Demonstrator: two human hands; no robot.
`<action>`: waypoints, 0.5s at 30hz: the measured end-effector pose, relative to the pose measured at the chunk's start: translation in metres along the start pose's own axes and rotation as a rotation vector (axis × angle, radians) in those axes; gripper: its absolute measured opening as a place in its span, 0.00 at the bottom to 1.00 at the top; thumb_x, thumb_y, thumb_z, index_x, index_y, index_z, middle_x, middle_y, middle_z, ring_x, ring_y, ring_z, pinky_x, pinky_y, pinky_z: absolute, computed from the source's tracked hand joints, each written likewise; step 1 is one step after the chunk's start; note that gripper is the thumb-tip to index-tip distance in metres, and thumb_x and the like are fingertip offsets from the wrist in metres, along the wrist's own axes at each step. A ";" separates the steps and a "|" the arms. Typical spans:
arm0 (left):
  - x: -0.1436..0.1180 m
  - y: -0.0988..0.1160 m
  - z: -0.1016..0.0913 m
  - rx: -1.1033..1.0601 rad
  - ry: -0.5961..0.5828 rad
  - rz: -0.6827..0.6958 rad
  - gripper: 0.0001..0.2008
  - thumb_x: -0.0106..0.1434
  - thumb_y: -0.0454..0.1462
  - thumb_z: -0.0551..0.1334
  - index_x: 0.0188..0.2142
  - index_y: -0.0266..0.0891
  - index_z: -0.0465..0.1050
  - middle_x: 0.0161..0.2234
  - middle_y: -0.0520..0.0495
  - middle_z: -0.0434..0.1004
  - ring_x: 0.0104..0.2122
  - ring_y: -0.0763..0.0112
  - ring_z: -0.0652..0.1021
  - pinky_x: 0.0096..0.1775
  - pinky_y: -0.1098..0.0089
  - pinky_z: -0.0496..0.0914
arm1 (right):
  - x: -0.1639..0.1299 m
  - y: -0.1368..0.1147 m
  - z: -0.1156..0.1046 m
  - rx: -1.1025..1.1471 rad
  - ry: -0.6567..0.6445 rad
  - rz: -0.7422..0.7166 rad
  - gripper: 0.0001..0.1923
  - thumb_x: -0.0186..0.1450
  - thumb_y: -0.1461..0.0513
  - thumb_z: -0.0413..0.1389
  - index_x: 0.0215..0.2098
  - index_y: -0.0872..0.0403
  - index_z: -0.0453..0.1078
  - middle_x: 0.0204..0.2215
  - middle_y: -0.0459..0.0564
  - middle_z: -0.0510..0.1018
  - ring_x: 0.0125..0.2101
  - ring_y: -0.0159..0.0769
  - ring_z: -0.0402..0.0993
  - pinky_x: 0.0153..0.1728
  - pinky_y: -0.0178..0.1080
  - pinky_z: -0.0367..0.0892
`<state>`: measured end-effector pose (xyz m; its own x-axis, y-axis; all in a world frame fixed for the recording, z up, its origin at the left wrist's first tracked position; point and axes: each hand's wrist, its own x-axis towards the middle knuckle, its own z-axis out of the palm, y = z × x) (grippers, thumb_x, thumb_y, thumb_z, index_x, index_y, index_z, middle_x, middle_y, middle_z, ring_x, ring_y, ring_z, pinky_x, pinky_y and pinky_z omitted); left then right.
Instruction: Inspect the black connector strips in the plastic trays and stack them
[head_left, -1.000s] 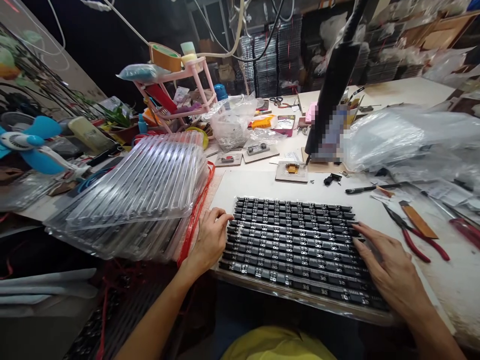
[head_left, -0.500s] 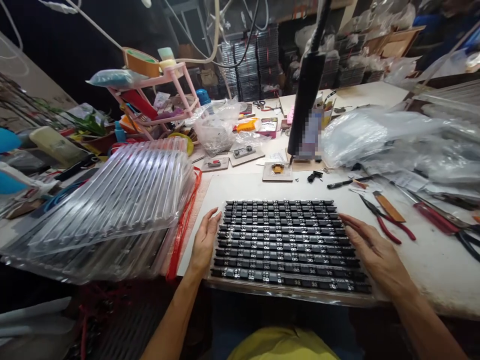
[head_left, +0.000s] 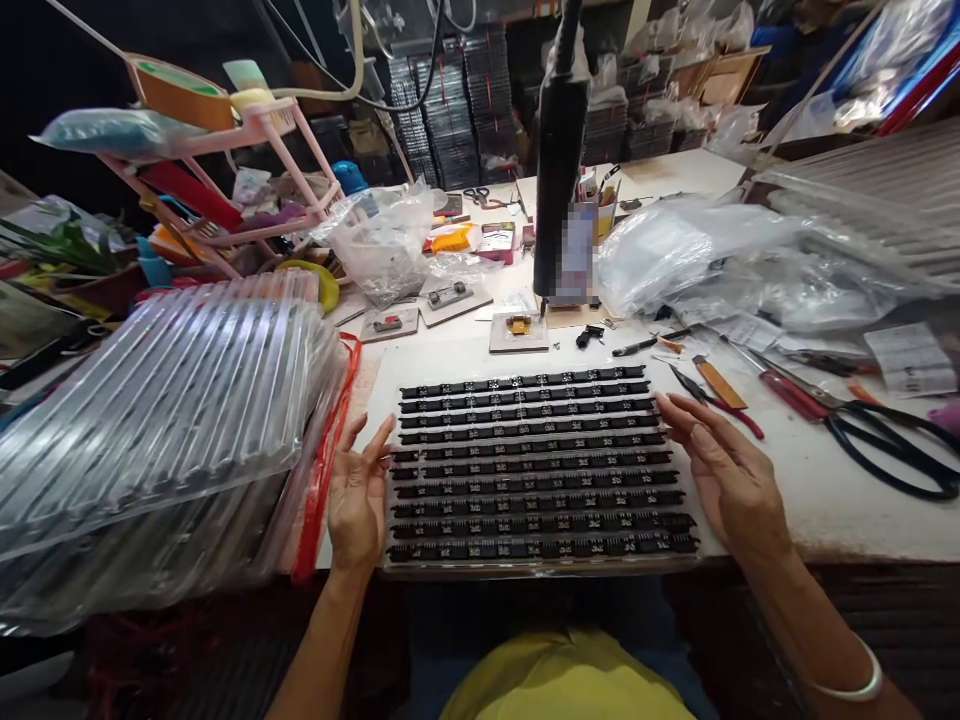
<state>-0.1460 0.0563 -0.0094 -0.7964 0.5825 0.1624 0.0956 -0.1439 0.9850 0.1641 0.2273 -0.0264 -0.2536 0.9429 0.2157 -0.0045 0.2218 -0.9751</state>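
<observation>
A clear plastic tray (head_left: 540, 566) lies at the table's front edge in front of me. Rows of small black parts with silvery contacts (head_left: 536, 465), perhaps electronic connectors, fill its long grooves. By its left side is my left hand (head_left: 360, 500), fingers spread and thumb side close to the rim. On the right, my right hand (head_left: 724, 475) has its fingers stretched along the rim, tips near the far right corner. Neither hand is wrapped round the tray; whether both touch it is hard to tell.
Stacked clear trays (head_left: 172, 400) stand at left beside a red strap (head_left: 326, 460). Behind are a small fixture block (head_left: 519, 330) and a hanging black tool (head_left: 561, 190). Scissors (head_left: 892, 440), a red-handled tool (head_left: 793, 395) and plastic bags (head_left: 697, 250) lie at right.
The view has turned right. The tray has shifted slightly away from me and looks flatter. My left hand's fingers are more spread, and both hands remain at the tray's sides.
</observation>
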 end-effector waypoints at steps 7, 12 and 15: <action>0.000 -0.001 0.001 -0.076 0.005 -0.030 0.20 0.65 0.46 0.56 0.55 0.45 0.66 0.52 0.44 0.74 0.44 0.70 0.76 0.49 0.69 0.67 | 0.000 -0.004 0.001 0.069 0.013 -0.012 0.17 0.67 0.55 0.50 0.53 0.48 0.67 0.55 0.52 0.72 0.57 0.47 0.65 0.55 0.51 0.64; 0.003 -0.003 0.002 -0.094 -0.024 -0.076 0.17 0.65 0.46 0.57 0.49 0.42 0.68 0.50 0.44 0.76 0.47 0.68 0.76 0.56 0.64 0.62 | 0.001 -0.003 -0.001 0.091 -0.014 0.008 0.19 0.67 0.54 0.51 0.54 0.48 0.67 0.55 0.51 0.72 0.57 0.46 0.65 0.57 0.50 0.62; 0.005 -0.006 0.004 -0.094 -0.060 -0.105 0.16 0.64 0.47 0.58 0.47 0.41 0.67 0.46 0.44 0.78 0.54 0.65 0.72 0.61 0.59 0.57 | 0.004 -0.002 -0.002 -0.010 -0.080 0.033 0.19 0.66 0.52 0.53 0.53 0.49 0.68 0.55 0.51 0.71 0.57 0.45 0.65 0.58 0.49 0.60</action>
<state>-0.1480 0.0637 -0.0141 -0.7615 0.6449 0.0644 -0.0450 -0.1517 0.9874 0.1649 0.2311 -0.0233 -0.3299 0.9270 0.1786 0.0149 0.1942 -0.9808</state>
